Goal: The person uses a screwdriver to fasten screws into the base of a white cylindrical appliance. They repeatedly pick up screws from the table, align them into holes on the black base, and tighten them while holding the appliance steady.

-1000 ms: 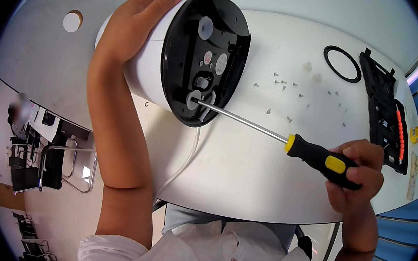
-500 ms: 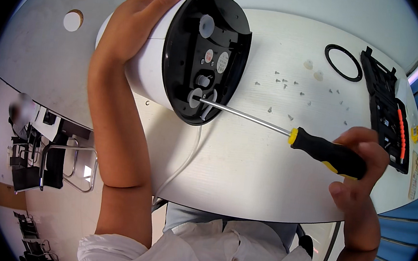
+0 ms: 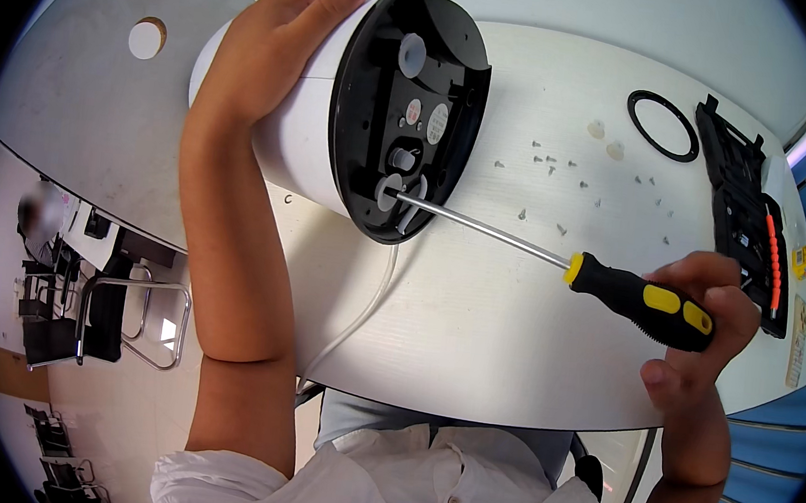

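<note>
The left hand (image 3: 266, 62) lies over the white device (image 3: 297, 146) at far left on the table (image 3: 472, 334), visible fingers close together, hidden fingertips untellable. At right, the right hand (image 3: 713, 365) loosely curls its fingers round the handle end of the screwdriver (image 3: 611, 284), thumb apart, its tip at the near white disc (image 3: 384, 198).

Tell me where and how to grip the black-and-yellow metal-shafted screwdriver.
Grip the screwdriver by its thick handle, probably best from the right: its slim metal shaft slants left to the black curved-edged base, leaving the handle's end facing right.
</note>
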The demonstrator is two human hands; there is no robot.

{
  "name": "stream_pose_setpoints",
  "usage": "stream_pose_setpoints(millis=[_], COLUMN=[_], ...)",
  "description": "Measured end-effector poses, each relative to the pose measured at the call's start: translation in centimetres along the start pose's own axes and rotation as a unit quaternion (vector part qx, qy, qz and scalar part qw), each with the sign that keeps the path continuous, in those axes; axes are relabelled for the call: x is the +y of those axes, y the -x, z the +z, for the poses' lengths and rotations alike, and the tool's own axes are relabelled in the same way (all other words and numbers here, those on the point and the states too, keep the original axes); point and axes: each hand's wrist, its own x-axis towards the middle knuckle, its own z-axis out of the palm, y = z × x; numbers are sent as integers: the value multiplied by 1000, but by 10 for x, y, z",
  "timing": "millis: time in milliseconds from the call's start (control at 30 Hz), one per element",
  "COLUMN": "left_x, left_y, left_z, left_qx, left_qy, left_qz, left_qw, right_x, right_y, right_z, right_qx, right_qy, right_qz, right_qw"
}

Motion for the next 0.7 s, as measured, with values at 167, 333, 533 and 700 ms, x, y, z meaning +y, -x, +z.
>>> stream_pose_setpoints(millis=[167, 333, 533, 700], left_x=[-1, 2, 5, 2], left_y=[2, 3, 3, 3], left_z=[-2, -1, 1, 1], left_qx=[5, 1, -1, 3], left_qy=[-11, 2, -4, 4], left_qz=[0, -14, -9, -14], left_qw=[1000, 1000, 1000, 1000], right_x=[-1, -9, -2, -1], right_y=[-2, 6, -5, -2], right_z=[-3, -16, -5, -7], right_qx=[-34, -90, -36, -16], right_qy=[23, 119, 22, 5], right_qz=[-75, -24, -17, -24], right_qw=[996, 989, 999, 1000])
